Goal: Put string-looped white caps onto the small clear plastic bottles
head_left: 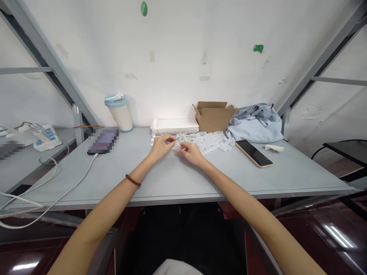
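Observation:
Over the middle of the table, my left hand and my right hand meet with fingertips nearly together. Both are closed in a pinch on a small clear plastic piece, whose exact kind is too small to tell. Just beyond my fingers lies a little heap of thin white loops, like cords or rings. Many translucent white plastic pieces spread out to the right of it. Some more small white pieces are partly hidden behind my left hand.
A stack of flat white boxes and an open cardboard box stand along the wall. Light blue cloth, a phone and a tissue are on the right. Leftward are a tumbler and a charging phone with its cable.

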Demonstrator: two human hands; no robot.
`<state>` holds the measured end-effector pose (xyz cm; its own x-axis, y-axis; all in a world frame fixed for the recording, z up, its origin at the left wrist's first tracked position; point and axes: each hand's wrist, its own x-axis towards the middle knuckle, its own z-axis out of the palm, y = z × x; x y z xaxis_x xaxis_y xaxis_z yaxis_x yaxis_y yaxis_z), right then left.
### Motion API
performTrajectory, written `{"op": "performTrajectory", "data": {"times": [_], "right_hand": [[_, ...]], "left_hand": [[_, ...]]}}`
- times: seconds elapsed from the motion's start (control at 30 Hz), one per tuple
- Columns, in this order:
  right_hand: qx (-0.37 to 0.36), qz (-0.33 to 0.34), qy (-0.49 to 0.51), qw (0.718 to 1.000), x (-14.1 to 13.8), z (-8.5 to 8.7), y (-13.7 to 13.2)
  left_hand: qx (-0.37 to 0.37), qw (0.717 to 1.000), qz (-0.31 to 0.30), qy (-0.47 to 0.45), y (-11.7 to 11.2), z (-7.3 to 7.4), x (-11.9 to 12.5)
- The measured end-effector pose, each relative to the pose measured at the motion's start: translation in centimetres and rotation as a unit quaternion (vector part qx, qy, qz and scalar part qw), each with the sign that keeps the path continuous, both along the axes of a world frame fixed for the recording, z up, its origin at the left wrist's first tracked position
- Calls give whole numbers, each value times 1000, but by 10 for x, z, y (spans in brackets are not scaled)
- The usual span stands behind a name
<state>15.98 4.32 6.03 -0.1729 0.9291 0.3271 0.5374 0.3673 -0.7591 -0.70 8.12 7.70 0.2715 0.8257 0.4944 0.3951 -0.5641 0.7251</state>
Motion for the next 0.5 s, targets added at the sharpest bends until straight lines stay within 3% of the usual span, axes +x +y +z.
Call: {"op": "performTrajectory", "data": {"times": [0.5], "right_hand": [[24, -13, -78, 997, 5, 3, 1]], "left_hand": [[41, 997, -62, 37, -8, 5, 2]]}}
